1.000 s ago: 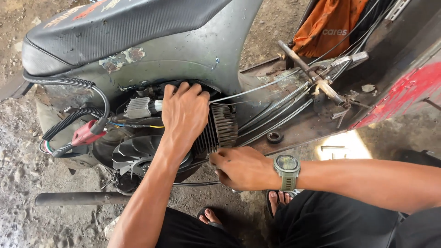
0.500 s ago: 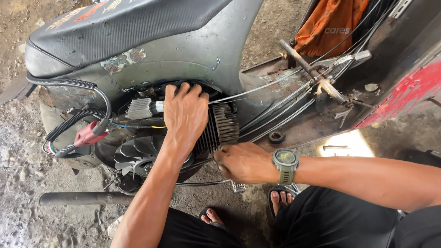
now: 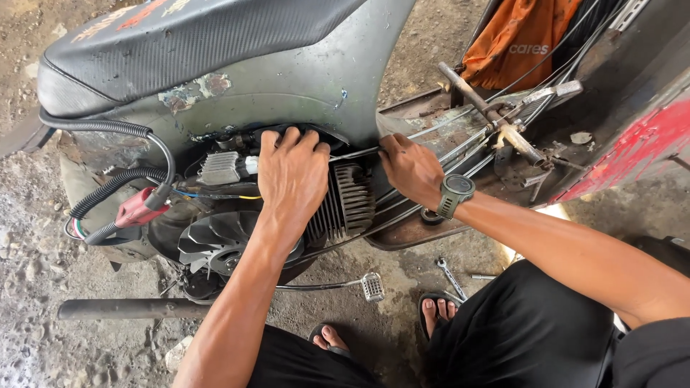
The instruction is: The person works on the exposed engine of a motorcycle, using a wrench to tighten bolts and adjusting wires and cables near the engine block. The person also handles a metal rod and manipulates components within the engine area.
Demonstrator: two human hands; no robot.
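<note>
A stripped scooter stands on dirt ground with its engine exposed under the black seat (image 3: 180, 36). My left hand (image 3: 291, 179) lies flat over the finned cylinder (image 3: 352, 201), fingers spread and fingertips pressed into the gap at the top of the engine bay. My right hand (image 3: 413, 169), with a green watch (image 3: 454, 192) on the wrist, is up at the frame edge. Its fingers are curled around a thin grey cable (image 3: 356, 152) that runs across the engine opening. What the left fingertips touch is hidden.
A black cooling fan (image 3: 208, 241) and a red-capped hose (image 3: 140, 207) sit left of my left hand. A kick pedal (image 3: 371, 286), a wrench (image 3: 451, 276) and a dark pipe (image 3: 129, 309) lie low near my sandalled feet. Orange cloth (image 3: 517, 36) and a red panel (image 3: 632, 151) lie right.
My right hand has risen from below the cylinder to the cable bundle at the frame edge and closed on a cable. My left hand stays on the engine.
</note>
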